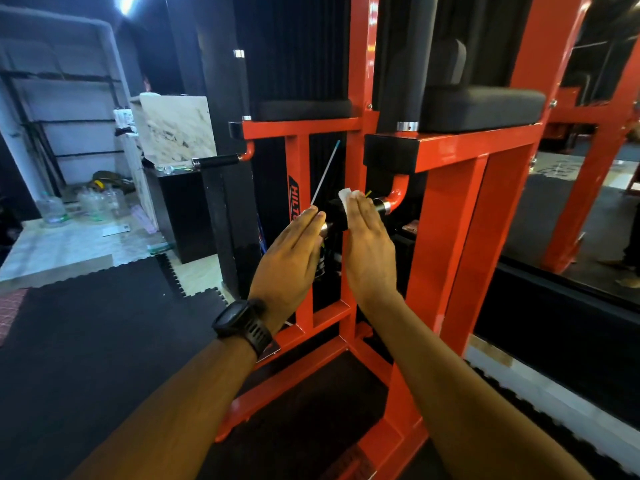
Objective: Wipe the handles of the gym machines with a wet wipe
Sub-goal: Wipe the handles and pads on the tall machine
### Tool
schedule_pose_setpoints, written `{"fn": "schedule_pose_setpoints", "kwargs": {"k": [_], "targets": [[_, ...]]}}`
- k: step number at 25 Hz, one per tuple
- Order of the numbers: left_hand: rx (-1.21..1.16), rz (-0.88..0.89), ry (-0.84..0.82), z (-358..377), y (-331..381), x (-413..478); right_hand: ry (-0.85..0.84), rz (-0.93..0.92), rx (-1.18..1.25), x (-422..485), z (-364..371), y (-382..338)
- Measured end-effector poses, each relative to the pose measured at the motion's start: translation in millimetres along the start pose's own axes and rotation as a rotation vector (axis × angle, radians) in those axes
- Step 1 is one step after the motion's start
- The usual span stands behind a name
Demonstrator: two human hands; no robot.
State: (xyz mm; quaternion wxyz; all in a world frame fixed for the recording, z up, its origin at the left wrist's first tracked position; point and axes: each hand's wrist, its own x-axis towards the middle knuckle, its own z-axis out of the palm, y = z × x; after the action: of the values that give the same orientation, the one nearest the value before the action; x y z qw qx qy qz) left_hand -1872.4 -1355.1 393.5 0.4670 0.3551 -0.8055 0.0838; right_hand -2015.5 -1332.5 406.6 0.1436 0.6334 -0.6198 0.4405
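Observation:
A black handle point(337, 214) sticks out from the orange gym machine point(450, 209) on a curved orange bracket. A white wet wipe point(345, 197) lies on top of this handle. My right hand point(369, 244) lies over the handle with straight fingers and presses the wipe onto it; the thumb is hidden. My left hand point(289, 261), with a black watch on its wrist, has straight fingers that touch the chrome near end of the handle. A second black handle point(216, 161) juts out on the machine's left side.
Black pads point(481, 107) sit on the orange frame above the handle. A mirror point(588, 188) stands to the right. A marble counter point(69, 244) with several clear bottles is at the left. Black rubber mats point(86, 334) cover the floor.

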Motion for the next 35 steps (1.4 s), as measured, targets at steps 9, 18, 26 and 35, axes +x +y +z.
{"fn": "schedule_pose_setpoints", "kwargs": {"k": [9, 18, 26, 35], "targets": [[-0.002, -0.015, -0.045, -4, 0, 0, 0.114, 0.362, 0.265, -22, 7, -47], [-0.006, -0.011, -0.086, -11, 2, 2, 0.34, 1.169, 1.166, 22, -6, -62], [-0.043, -0.056, -0.09, -13, 7, 2, 0.328, 1.187, 1.738, 19, -16, -46], [-0.048, -0.069, -0.081, -10, 8, 1, 0.208, 0.348, 0.512, 11, -9, -33]]}}
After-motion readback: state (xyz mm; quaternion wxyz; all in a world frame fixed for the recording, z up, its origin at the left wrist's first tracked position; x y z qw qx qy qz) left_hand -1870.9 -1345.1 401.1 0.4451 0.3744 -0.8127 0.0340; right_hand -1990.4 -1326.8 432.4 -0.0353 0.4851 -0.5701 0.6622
